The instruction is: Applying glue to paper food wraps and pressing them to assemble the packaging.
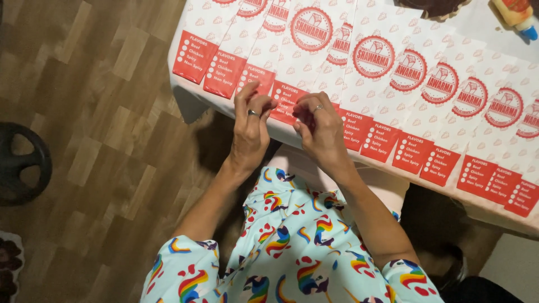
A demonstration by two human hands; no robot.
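A table (185, 84) under a white cloth runs across the upper right, and a row of overlapping white-and-red paper sleeves (393, 84) covers it, their red bottom ends lined up along the near edge. The left hand (250, 126) and right hand (321, 132), each wearing a ring, meet at that edge over one paper sleeve (286, 101). The fingers of both hands are curled in and pinch its red lower end, the right fingertips bunched on the paper, the left thumb and forefinger closed just beside it. At the far right corner lies a squeeze bottle with a blue cap (519, 14), and near it a dark round dish (435, 7). The floor (84, 140) is wood-pattern parquet; a black round object (19, 163) sits at the left.
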